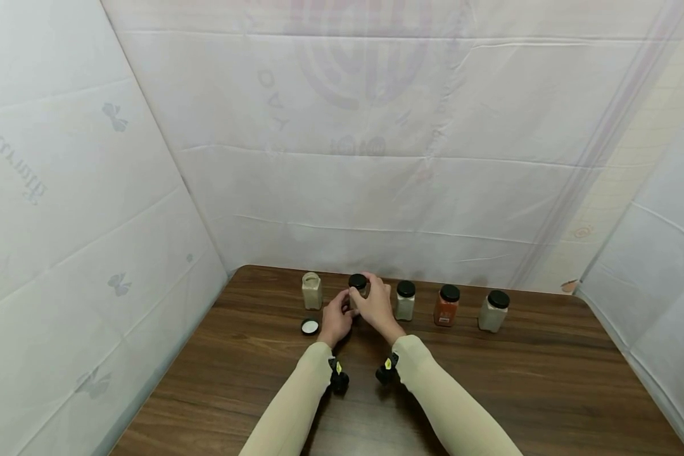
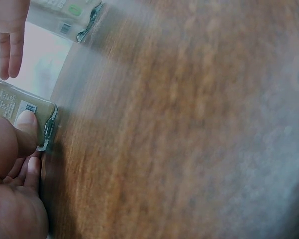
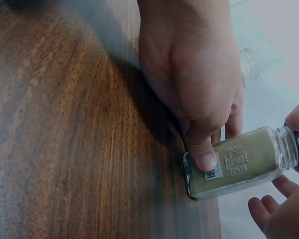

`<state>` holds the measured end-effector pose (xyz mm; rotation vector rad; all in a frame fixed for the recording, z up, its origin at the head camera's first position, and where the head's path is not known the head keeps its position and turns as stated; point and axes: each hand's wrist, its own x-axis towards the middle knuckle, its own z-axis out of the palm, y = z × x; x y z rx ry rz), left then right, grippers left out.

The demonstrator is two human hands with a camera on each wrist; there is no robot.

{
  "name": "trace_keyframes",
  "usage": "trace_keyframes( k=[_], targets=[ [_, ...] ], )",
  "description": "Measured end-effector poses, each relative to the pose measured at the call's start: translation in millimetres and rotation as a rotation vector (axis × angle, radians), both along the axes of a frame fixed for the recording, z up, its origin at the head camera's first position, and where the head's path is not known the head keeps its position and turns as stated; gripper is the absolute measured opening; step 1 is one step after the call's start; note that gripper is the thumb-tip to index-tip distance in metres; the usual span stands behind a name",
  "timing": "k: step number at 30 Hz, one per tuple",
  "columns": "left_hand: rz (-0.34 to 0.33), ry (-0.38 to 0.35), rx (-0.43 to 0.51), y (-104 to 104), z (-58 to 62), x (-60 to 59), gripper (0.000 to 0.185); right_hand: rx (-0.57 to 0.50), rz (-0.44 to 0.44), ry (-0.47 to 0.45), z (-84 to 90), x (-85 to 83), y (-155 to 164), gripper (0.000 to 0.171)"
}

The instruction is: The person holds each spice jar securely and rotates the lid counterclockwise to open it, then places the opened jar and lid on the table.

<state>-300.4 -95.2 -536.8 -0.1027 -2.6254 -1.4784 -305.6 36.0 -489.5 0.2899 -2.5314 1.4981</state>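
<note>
In the head view my left hand (image 1: 338,320) and right hand (image 1: 375,307) meet at a glass spice jar with a black lid (image 1: 358,282). The left hand grips the lower body of this jar (image 3: 249,157), its thumb lying over the barcode label in the right wrist view. Greenish-tan powder fills the jar. At the other end, fingers of the right hand hold the black lid, beside the threaded glass neck. Left of the hands stands an open jar of pale powder (image 1: 312,292), with a loose black lid (image 1: 310,327) lying white inside up in front of it.
To the right stand a pale-powder jar (image 1: 405,304), a jar of orange-red powder (image 1: 446,309) and another pale jar (image 1: 493,313), all with black lids. They line the back of the brown wooden table (image 1: 519,392). White sheeting (image 1: 376,209) hangs behind.
</note>
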Motion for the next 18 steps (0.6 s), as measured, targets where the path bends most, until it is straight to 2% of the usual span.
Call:
trace_keyframes(
  k=[18],
  targets=[
    [0.013, 0.009, -0.001, 0.9, -1.0, -1.2, 0.052, -0.009, -0.001, 0.031, 2.4, -0.8, 1.4, 0.053]
  ],
)
